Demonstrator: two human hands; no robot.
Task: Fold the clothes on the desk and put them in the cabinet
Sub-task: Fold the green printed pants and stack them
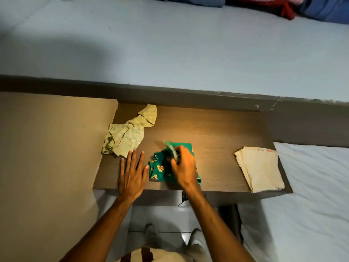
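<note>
A small green garment [159, 170] with yellow cartoon prints lies on the brown desk [217, 140] near its front edge. My right hand [184, 166] rests on top of it, pinching a blurred flap of the green cloth. Just left of the garment, my left hand [132, 173] lies flat on the desk with fingers spread, holding nothing. A crumpled pale yellow-green garment [126, 137] sits unfolded at the desk's back left. A cream garment [259, 170] lies folded at the desk's right end.
A tan cabinet top [49, 148] adjoins the desk on the left. A white bed [317, 195] touches the desk's right side. Behind the desk, a pale blue surface [188, 44] holds piled blue, red and pink clothes [287, 6] at the far edge.
</note>
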